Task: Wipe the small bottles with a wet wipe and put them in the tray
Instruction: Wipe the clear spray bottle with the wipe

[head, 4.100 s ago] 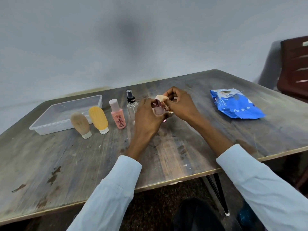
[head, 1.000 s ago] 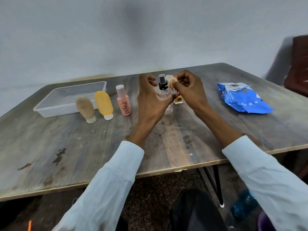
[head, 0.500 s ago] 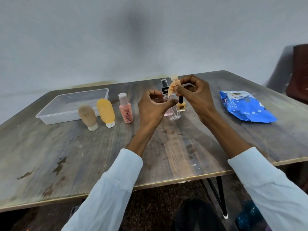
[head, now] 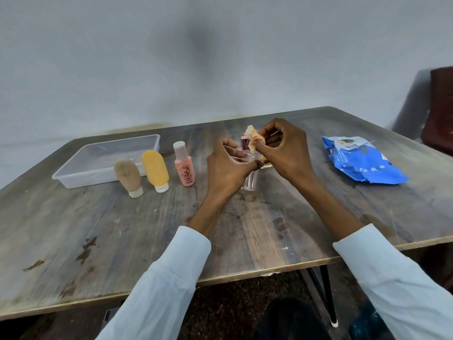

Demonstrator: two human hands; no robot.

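My left hand (head: 226,168) grips a clear spray bottle (head: 250,179) standing on the table, thumb and fingers curled round its body. My right hand (head: 284,153) pinches a crumpled wet wipe (head: 253,139) and holds it against the bottle's top, which the wipe hides. A small pink-capped bottle (head: 244,143) shows just behind. A tan tube (head: 128,177), a yellow tube (head: 156,172) and a pink bottle (head: 184,164) stand in a row to the left. Behind them lies the clear plastic tray (head: 73,181), holding no bottles.
A blue wet-wipe pack (head: 362,160) lies on the right side of the wooden table (head: 122,229). A dark red chair (head: 441,106) stands at the far right. The table's front edge runs just below my sleeves.
The pink-capped bottle I held four seconds ago stands on the table; my left hand now grips the clear spray bottle. Since half a second ago the wipe has come down over its black cap.
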